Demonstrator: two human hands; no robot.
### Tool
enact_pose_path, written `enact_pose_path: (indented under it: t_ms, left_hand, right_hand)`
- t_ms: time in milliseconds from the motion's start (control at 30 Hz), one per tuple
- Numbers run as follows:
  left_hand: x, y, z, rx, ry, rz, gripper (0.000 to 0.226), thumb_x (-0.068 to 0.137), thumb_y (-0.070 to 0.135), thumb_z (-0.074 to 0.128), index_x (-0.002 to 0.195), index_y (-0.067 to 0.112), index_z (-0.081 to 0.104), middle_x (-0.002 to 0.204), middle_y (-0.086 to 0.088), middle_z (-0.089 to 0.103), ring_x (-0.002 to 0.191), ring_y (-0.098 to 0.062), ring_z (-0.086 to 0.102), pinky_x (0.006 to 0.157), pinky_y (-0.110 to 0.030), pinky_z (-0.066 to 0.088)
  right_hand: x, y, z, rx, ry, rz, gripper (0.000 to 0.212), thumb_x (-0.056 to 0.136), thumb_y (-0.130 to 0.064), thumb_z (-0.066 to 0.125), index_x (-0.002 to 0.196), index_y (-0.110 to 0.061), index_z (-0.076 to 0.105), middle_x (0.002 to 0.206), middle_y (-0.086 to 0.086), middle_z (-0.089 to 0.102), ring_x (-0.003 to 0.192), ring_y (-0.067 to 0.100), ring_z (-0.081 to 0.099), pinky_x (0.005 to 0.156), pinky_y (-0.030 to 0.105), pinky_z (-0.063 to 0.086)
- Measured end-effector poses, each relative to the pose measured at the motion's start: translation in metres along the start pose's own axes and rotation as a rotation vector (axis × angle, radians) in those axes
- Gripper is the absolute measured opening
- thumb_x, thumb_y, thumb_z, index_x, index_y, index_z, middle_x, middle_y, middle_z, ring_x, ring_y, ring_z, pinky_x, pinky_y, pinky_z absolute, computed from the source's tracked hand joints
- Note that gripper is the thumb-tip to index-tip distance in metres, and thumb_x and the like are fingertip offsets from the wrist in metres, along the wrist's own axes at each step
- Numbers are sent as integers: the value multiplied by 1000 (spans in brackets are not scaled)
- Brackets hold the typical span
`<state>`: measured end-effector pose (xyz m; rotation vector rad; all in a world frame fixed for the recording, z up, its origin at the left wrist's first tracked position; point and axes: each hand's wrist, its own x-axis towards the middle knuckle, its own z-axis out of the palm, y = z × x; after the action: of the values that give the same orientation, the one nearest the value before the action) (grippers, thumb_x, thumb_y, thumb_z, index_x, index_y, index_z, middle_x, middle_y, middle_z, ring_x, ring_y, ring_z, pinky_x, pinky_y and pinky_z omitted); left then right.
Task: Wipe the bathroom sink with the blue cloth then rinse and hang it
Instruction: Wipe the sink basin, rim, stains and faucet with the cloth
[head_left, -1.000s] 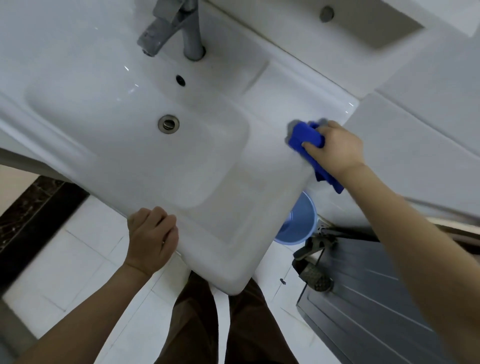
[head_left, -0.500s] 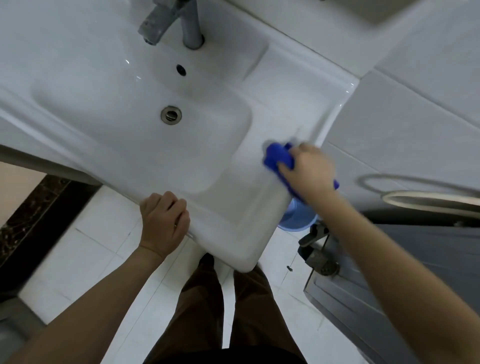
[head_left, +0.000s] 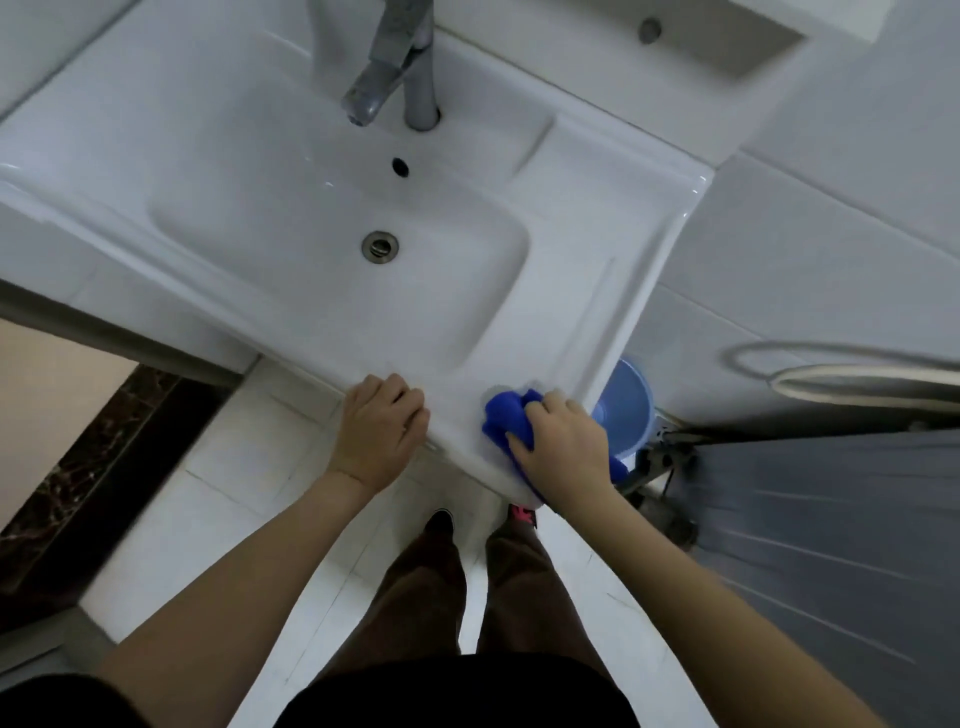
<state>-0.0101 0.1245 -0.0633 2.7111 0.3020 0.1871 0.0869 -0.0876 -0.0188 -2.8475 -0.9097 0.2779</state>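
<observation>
The white bathroom sink (head_left: 587, 270) fills the upper half of the view, with a chrome tap (head_left: 400, 67) at the back and a metal drain (head_left: 380, 246) in the basin. My right hand (head_left: 563, 447) presses the bunched blue cloth (head_left: 506, 415) onto the sink's near right corner, fingers closed over it. Most of the cloth is hidden under the hand. My left hand (head_left: 382, 428) rests on the sink's front rim, fingers curled over the edge, a short way left of the cloth.
A blue bucket (head_left: 626, 405) stands on the floor under the sink's right side. A grey ribbed door (head_left: 821, 545) is at the right, with a pale hose (head_left: 852, 379) above it. White floor tiles (head_left: 249, 493) lie below, with my legs and shoes beneath the sink corner.
My right hand has drawn the blue cloth along the sink's right ledge from the back toward the near corner. My left hand has stayed on the front rim.
</observation>
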Motion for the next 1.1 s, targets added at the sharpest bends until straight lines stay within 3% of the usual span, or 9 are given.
enact_pose_path:
  t_ms: [167,233,333,533,667,733,800,933,1100]
  left_hand:
    - [4,5,-33,-115,-235,12,38,83,35,37,87,11,67,90,-5,65,79,-25,51,75,-44,49]
    - [7,16,-53,-215,-251,-47,55,82,42,31,106,11,70,104,-5,68,94,-26,58,84,-40,50]
    - [4,33,-89,-344,-143,-87,54,86,44,32,116,15,66,111,2,65,104,-16,57,88,-31,45]
    - [-63,43,-124,-492,-73,-239,37,93,40,42,113,20,65,107,9,62,99,-4,57,83,-15,44]
    - [-137,36,-103,-579,-63,-579,31,90,44,48,110,28,65,107,8,66,100,-8,62,87,-32,52]
    - [-173,40,-94,-631,25,-758,13,95,27,57,102,35,65,106,9,68,99,-4,62,88,-32,51]
    - [-203,47,-88,-644,110,-915,23,96,16,57,98,38,65,105,10,69,100,-6,63,83,-25,48]
    - [-241,47,-97,-680,265,-1152,19,98,15,52,103,25,68,106,5,71,103,-15,64,83,-27,44]
    - [-253,24,-128,-663,467,-1222,20,99,15,50,104,22,68,107,3,70,102,-15,63,86,-30,43]
  right_hand:
    - [-20,-8,-24,587,-250,404,50,80,-53,61,74,-4,60,65,10,62,60,19,58,59,39,49]
    - [-29,-10,-42,930,-143,526,56,79,-51,68,70,3,52,59,13,52,55,18,51,58,40,46]
    - [-46,-19,-70,1130,79,584,40,89,-31,69,72,2,53,61,3,53,54,13,50,56,25,44]
    - [-81,-27,-87,1201,232,569,13,91,-16,67,83,-8,61,72,5,61,57,6,53,54,13,42]
    - [-90,-23,-68,1086,93,505,11,88,-20,70,92,-13,63,86,10,67,74,19,61,63,24,45]
    - [-84,-27,-63,1056,20,470,17,88,-21,70,102,-16,63,94,3,67,82,15,62,65,22,44]
    - [-75,-38,-61,1055,-62,389,22,88,-20,70,107,-18,62,98,0,67,84,14,64,64,18,48]
    - [-58,-76,-58,983,-197,186,24,85,-26,72,107,-25,61,100,1,68,84,18,67,73,37,58]
    - [-35,-139,-63,1017,-263,26,24,88,-19,70,110,-19,61,102,2,67,76,1,63,59,11,49]
